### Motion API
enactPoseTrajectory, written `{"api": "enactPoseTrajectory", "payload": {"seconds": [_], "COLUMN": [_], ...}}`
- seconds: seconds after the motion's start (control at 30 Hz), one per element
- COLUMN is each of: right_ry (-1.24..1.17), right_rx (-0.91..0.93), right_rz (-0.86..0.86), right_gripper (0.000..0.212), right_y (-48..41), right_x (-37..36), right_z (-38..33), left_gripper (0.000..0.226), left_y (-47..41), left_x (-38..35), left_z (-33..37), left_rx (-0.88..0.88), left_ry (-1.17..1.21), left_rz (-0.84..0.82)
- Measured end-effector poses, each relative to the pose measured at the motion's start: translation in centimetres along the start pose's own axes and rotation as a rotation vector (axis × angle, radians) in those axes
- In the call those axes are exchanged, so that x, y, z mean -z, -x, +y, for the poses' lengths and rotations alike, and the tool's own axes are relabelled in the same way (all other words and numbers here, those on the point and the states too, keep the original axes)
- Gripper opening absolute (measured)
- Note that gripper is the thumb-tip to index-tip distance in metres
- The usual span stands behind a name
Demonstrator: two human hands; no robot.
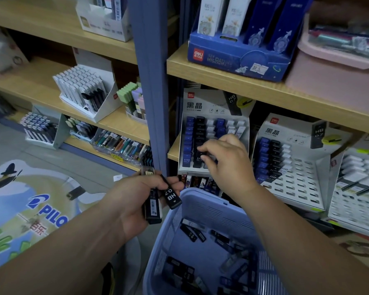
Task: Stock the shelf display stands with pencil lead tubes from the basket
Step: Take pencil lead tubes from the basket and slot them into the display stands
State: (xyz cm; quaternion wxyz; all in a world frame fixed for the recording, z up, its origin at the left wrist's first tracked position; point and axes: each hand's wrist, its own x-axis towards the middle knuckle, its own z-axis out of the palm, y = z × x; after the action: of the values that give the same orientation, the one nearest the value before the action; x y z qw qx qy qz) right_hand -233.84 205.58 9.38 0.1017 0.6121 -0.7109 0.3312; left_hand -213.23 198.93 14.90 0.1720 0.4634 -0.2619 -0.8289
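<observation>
Lead tubes point(172, 198) between fingers of left hand point(134, 199)

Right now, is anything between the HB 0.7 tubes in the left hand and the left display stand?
Only the right hand: it covers the left display stand's lower middle columns, fingertips at the black one. Otherwise open air from the left hand's HB 0.7 tubes to it.

Left grip point(136, 195) clenched low; right grip point(226, 160) extended, pinching.
</observation>
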Motion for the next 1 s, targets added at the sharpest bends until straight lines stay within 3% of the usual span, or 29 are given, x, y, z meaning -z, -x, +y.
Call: {"api": "enactPoseTrajectory", "payload": {"seconds": [0.33, 0.47, 0.53, 0.63, 0.7, 0.8, 1.0], "right_ry": [0.076, -0.421, -0.661, -0.779, -0.849, -0.868, -0.876], "right_rx": [-0.089, -0.477, -0.606, -0.617, -0.67, -0.733, -0.955], "right_rz": [-0.036, -0.191, -0.27, -0.347, -0.358, -0.326, -0.261], "right_gripper": [0.029, 0.015, 0.017, 0.026, 0.026, 0.025, 0.009], "right_y": [0.9, 1.3, 2.1, 3.6, 4.5, 5.4, 6.9], "right_x": [1.6, 5.0, 6.8, 9.4, 10.7, 12.4, 15.0], "right_z": [-0.5, -2.2, -2.8, -3.3, -3.1, -2.4, -1.0], "left_gripper": [0.036, 0.033, 0.029, 0.047, 0.047, 0.04, 0.059], "left_y": [0.0, -0.2, -0.2, 0.0, 0.4, 0.7, 0.6], "left_x": [-1.3, -2.7, -3.6, -5.1, -6.3, -8.5, -11.9], "left_z": [-0.2, -0.6, -1.1, -2.4, -3.3, -4.6, -7.1], "left_rx": [-0.022, -0.054, -0.058, -0.002, 0.024, 0.038, 0.061], "left_ry": [0.04, 0.073, 0.056, -0.056, -0.17, -0.202, -0.206], "left_rz": [-0.046, -0.105, -0.154, -0.282, -0.331, -0.308, -0.308]}}
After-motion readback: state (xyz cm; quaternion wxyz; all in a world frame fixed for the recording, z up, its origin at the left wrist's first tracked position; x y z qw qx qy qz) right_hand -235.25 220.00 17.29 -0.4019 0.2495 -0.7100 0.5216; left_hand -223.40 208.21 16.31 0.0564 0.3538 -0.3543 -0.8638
